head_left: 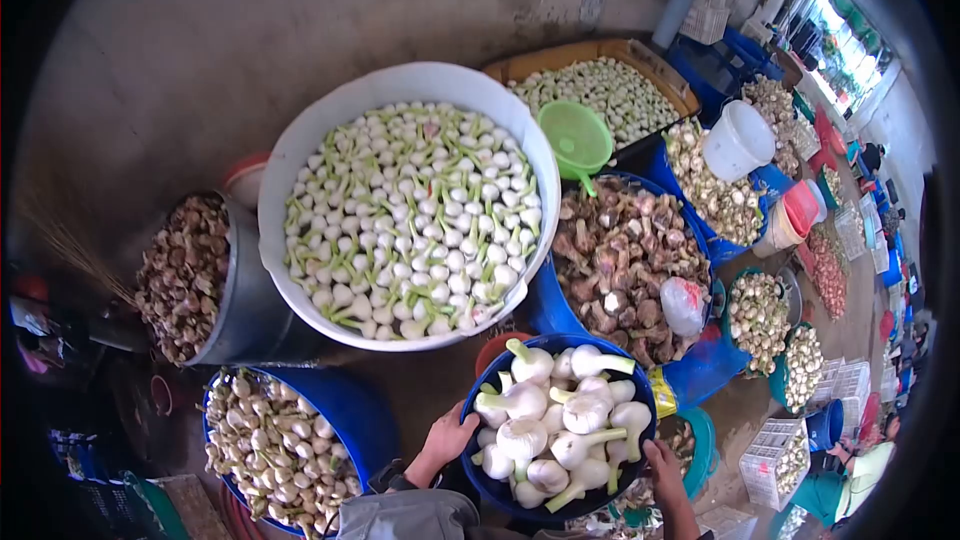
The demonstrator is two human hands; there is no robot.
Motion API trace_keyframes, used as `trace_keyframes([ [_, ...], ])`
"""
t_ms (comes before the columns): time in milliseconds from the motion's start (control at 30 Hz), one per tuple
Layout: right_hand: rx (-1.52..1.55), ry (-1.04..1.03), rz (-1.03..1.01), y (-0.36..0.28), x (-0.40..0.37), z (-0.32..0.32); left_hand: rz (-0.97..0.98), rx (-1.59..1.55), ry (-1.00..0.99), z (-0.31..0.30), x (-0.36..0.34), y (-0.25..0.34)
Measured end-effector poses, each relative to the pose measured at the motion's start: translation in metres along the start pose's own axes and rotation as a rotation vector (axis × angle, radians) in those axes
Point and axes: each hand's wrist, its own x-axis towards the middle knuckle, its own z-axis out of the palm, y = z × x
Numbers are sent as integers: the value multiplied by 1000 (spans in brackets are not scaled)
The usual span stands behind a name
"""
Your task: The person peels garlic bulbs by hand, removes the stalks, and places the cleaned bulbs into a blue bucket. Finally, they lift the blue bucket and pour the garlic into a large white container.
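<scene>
Between my two hands is a dark blue basin (pixel 484 488), heaped with large white garlic bulbs (pixel 556 418) that have short pale green stems. My left hand (pixel 446 440) grips its left rim, the thumb lying over the edge. On the opposite rim my right hand (pixel 664 468) is closed, with part of its fingers hidden under the basin. Just beyond the basin stands a big white tub (pixel 274 250) in which many small garlic bulbs (pixel 420 210) with green stems float.
Blue barrels of brownish, unpeeled garlic (pixel 630 260) and pale garlic (pixel 280 440) stand close by. A green colander (pixel 578 135) rests near a brown tray (pixel 510 68). White crates (pixel 768 455), a white bucket (pixel 740 140) and a seated person (pixel 860 475) are at right.
</scene>
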Motion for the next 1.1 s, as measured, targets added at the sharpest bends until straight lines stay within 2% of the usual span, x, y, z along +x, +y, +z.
trace_keyframes([
  [67, -132, -17, -50, -4, 17, -18, 95, -14, 24, -19, 11, 28],
  [100, -141, 41, -163, -16, 24, -13, 162, -49, 21, -20, 7, 41],
  [133, -21, 15, -179, -33, 23, -13, 118, -96, 6, -22, 2, 54],
  [167, 5, -24, -106, -67, 14, -10, 102, -137, 38, -35, 11, 69],
  [233, 80, -110, -136, -85, 33, -12, 64, -19, 70, -53, 24, 81],
  [300, 222, -335, -207, -117, 38, 0, 108, -13, 94, -71, 42, 82],
  [333, 217, -293, -209, -134, 34, 6, 149, -33, 148, -77, 49, 83],
  [433, 80, -217, -246, -155, 45, 26, 110, -200, 45, -101, 91, 70],
  [500, 82, -194, -255, -182, 41, 51, 118, -194, 12, -115, 127, 49],
  [567, 74, -258, -231, -211, 39, 73, 137, -318, -68, -123, 161, 35],
  [633, 55, -194, -211, -239, 42, 100, 111, -389, -209, -137, 183, 35],
  [700, 12, -118, -85, -262, 45, 125, 34, -491, -356, -148, 201, 32],
  [767, 4, -83, -59, -282, 55, 148, -93, -496, -430, -144, 225, 16],
  [833, -16, -32, 12, -285, 71, 161, -80, -470, -410, -155, 224, 20],
  [900, -18, -96, 57, -295, 77, 169, -91, -486, -558, -148, 238, 4],
  [933, 14, -104, 76, -298, 78, 174, -10, -499, -549, -145, 240, 3],
  [967, 49, -104, 98, -300, 76, 176, -148, -410, -615, -146, 245, -1],
  [1033, 102, -89, 136, -306, 71, 186, -251, -531, -595, -159, 238, 11],
  [1100, 176, -85, 118, -295, 78, 186, -337, -387, -511, -174, 235, 31],
])
